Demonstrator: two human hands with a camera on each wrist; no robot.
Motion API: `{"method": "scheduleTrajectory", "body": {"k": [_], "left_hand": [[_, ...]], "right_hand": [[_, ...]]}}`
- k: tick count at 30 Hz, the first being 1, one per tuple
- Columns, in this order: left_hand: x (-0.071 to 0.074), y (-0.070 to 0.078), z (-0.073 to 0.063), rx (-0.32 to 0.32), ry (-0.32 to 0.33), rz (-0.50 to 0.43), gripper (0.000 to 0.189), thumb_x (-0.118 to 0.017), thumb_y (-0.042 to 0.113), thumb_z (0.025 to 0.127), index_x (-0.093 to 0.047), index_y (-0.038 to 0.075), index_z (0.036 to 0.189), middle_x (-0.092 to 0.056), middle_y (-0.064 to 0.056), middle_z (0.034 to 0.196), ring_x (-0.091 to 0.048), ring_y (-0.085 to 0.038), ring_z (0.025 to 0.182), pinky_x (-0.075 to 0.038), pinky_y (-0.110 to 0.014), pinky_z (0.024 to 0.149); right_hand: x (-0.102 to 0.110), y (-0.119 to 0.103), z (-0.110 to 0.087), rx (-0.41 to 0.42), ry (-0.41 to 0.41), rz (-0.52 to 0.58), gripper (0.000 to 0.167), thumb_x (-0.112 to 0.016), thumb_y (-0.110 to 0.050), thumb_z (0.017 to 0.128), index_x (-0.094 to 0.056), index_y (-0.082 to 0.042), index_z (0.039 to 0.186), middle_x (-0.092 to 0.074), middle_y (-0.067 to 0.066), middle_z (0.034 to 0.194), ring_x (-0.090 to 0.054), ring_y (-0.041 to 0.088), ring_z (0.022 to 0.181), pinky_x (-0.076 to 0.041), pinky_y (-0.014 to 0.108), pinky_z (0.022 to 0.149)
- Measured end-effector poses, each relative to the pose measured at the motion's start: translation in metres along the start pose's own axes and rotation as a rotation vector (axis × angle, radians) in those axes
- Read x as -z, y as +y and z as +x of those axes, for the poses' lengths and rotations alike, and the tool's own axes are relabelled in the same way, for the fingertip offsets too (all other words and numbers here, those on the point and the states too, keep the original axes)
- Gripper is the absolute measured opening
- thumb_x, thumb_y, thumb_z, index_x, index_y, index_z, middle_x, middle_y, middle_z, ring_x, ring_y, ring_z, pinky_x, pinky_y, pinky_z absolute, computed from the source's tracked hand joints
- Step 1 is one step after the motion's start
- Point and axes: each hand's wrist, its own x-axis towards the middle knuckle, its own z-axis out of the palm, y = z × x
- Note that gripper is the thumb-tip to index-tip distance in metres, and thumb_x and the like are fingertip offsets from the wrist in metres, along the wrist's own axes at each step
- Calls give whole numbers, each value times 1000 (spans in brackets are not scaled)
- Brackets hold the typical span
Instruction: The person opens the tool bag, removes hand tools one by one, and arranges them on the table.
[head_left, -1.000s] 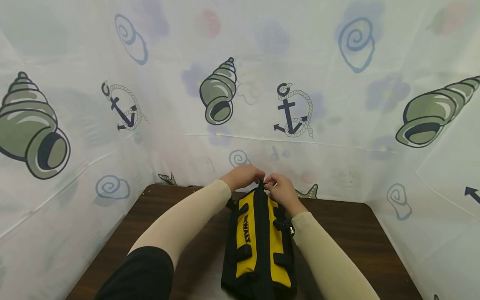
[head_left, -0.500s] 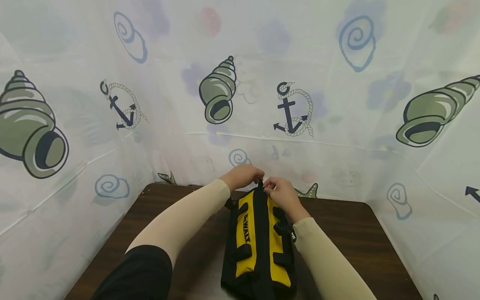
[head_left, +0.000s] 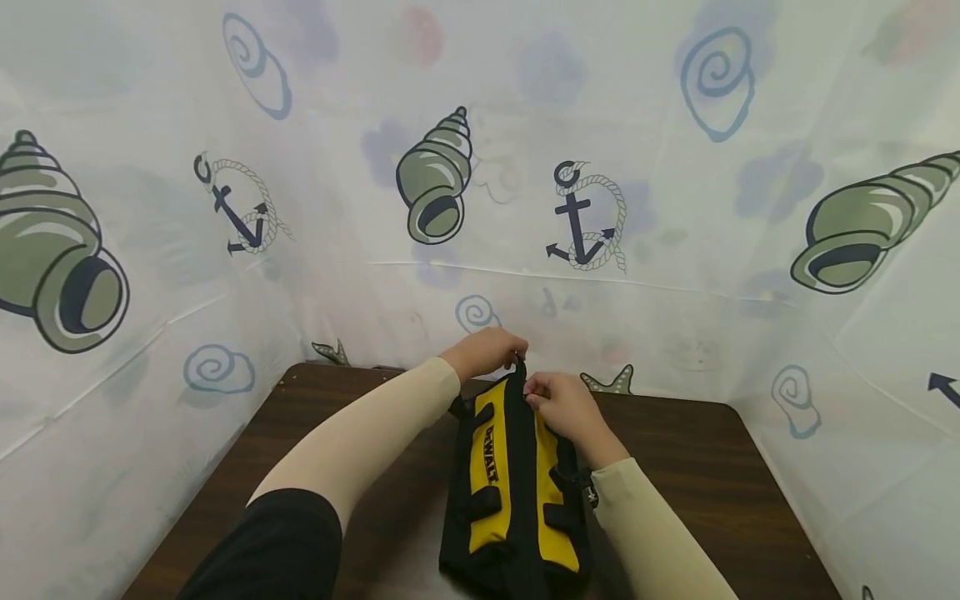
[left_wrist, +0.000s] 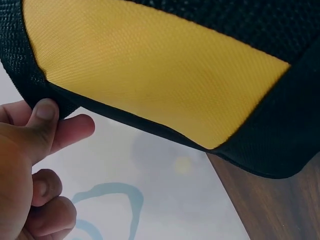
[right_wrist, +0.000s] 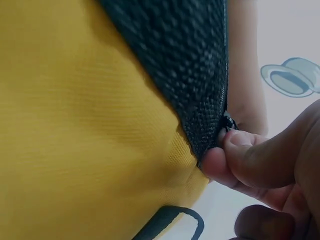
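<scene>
A yellow and black DeWalt tool bag (head_left: 525,467) lies lengthwise on the table, its black zip strip running along the top. At the bag's far end my left hand (head_left: 487,352) pinches the black end of that strip between thumb and finger, seen closely in the left wrist view beside the yellow panel (left_wrist: 150,75). Just nearer along the zip, my right hand (head_left: 568,407) pinches the small black zip pull (right_wrist: 229,122) between thumb and forefinger. Its fingers partly hide the pull. The zip teeth look closed behind the strip's edge in the right wrist view.
The dark brown wooden table (head_left: 697,475) extends on both sides of the bag. A white sheet (head_left: 337,208) printed with shells and anchors hangs behind and at both sides. Black handles (head_left: 483,503) and loops stick out from the bag's sides.
My right hand has slid a little way along the zip toward me, away from my left hand. The left hand stays at the far end. The head view has shifted slightly.
</scene>
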Motion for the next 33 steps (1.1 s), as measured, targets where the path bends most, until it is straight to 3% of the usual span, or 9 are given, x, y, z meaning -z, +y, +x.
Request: {"method": "scheduleTrajectory", "body": {"k": [13, 22, 25, 30, 33], "left_hand": [[-6, 1, 2, 20, -2, -43, 16, -67, 10, 110, -73, 24, 109, -81, 1, 105, -70, -8, 90, -60, -28, 90], [1, 4, 2, 32, -14, -59, 21, -64, 3, 109, -74, 21, 110, -82, -4, 108, -74, -15, 94, -61, -32, 91], [2, 4, 2, 42, -25, -51, 22, -63, 2, 109, -74, 21, 109, -82, -3, 107, -72, -14, 93, -61, -31, 92], [2, 4, 4, 49, -29, -55, 21, -63, 4, 110, -73, 22, 107, -80, 0, 103, -70, -12, 90, -59, -30, 90], [3, 5, 5, 53, -29, -78, 21, -63, 4, 110, -74, 21, 108, -81, -3, 106, -70, -13, 91, -59, -32, 91]], "right_hand": [[2, -11, -38, -27, -12, 12, 9, -75, -12, 104, -78, -18, 97, -75, -6, 84, -58, 12, 66, -49, 28, 63], [-3, -13, -51, -6, -31, 0, 11, -74, -12, 104, -79, -20, 98, -73, -6, 85, -60, 9, 71, -52, 26, 65], [-1, -13, -58, 45, -85, 2, 13, -74, -11, 104, -79, -22, 99, -75, -8, 89, -62, 7, 73, -54, 25, 67], [7, -14, -76, 161, -275, 62, 19, -73, -9, 105, -78, -26, 100, -76, -8, 92, -63, 7, 72, -57, 25, 66], [11, -15, -86, 187, -358, 106, 19, -72, -11, 105, -76, -27, 99, -76, -7, 89, -62, 5, 71, -57, 25, 66]]}}
